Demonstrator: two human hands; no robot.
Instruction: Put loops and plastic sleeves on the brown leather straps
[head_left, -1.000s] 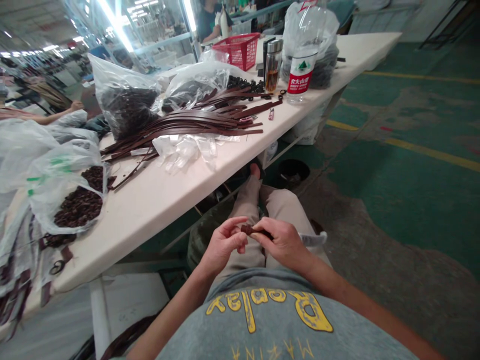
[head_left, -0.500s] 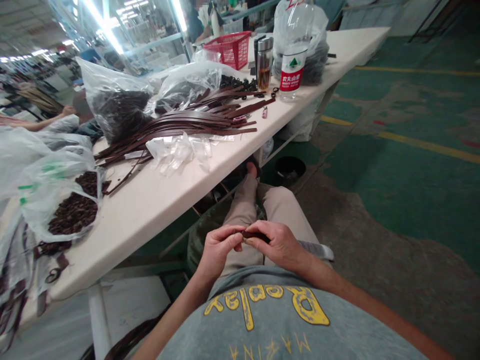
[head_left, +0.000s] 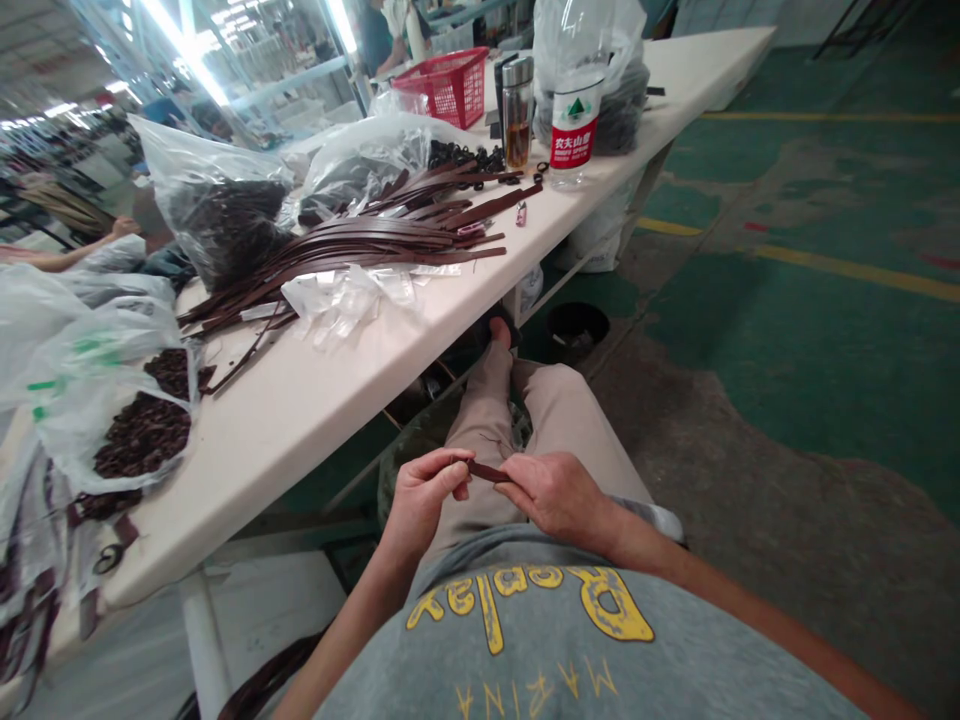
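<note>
Over my lap, my left hand (head_left: 421, 497) and my right hand (head_left: 556, 492) both pinch a short dark brown leather strap (head_left: 486, 470) that spans the gap between them. The left fingertips close on its left end, the right fingers curl over its right end. A pile of long brown leather straps (head_left: 367, 245) lies on the white table (head_left: 315, 390) ahead of me, out of both hands' reach. An open plastic bag of small brown loops (head_left: 139, 435) sits at the table's near left.
Plastic bags of dark parts (head_left: 225, 225), clear plastic sleeves (head_left: 349, 295), a water bottle (head_left: 574, 110), a steel flask (head_left: 517, 110) and a red basket (head_left: 450, 85) stand on the table. Another person's arm (head_left: 67, 255) rests at far left. Green floor (head_left: 810, 330) lies to the right.
My hands have dropped a little toward my lap and drawn slightly apart, so more of the strap shows between them. The view has tilted and shifted slightly.
</note>
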